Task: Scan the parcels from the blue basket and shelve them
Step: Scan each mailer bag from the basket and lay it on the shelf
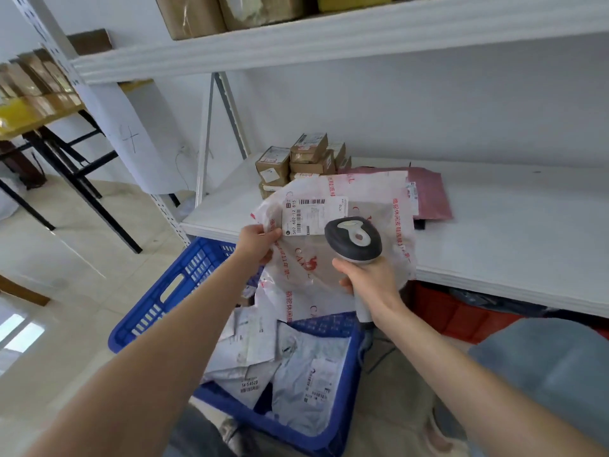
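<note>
Over the blue basket (148,311), your left hand (257,242) pinches the white parcel (329,278) beside its label (314,214). Your right hand (369,280) grips the scanner (354,237), its head apparently facing that label.

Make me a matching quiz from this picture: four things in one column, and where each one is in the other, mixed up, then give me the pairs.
Things
1. scanner
2. white bag
3. brown boxes
4. grey parcels

Places
A. in the blue basket
B. held by the left hand
C. stacked on the shelf
D. gripped by the right hand

Pairs: 1-D, 2-B, 3-C, 4-A
</note>
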